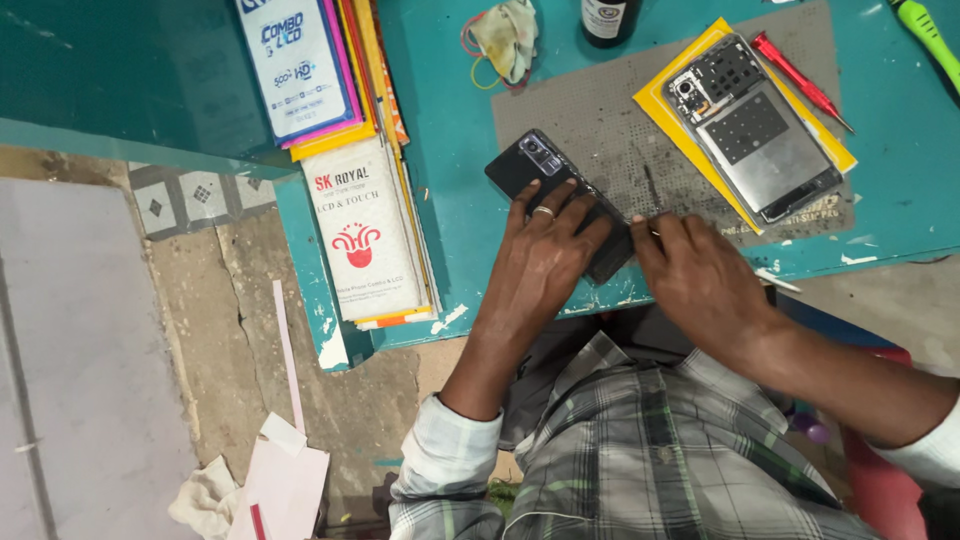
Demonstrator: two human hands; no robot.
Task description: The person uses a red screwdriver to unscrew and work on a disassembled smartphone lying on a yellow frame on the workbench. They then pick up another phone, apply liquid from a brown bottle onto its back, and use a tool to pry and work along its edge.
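Your teal table (470, 150) carries a grey perforated work mat (600, 130). At its far right an opened phone chassis (755, 130) lies on a yellow sheet (655, 100), w/ a red screwdriver (800, 75) just beside it. Flat white boxes (360, 220) are stacked at the left; a rag (505, 35) and a dark bottle (607, 18) sit at the far edge.

The black phone (535, 165) lies camera-side up at the mat's near-left corner, close to the table edge. Your left hand (545, 255) presses flat on it, fingers spread, pinning rather than gripping. Your right hand (695, 270) is pinched shut on a thin tool (648, 228) at the phone's right end.

Risks, as I judge them: the phone sits near the table's edge, so a slip of the left palm could shove it off. Too much force on the tool could skid it into the fingers on the phone or gouge the back.

Hard to see: the tool is mostly hidden in your fingers, so can't tell what kind. The phone's near half is under your palm. A green handle (925, 30) is cut off at the top right.
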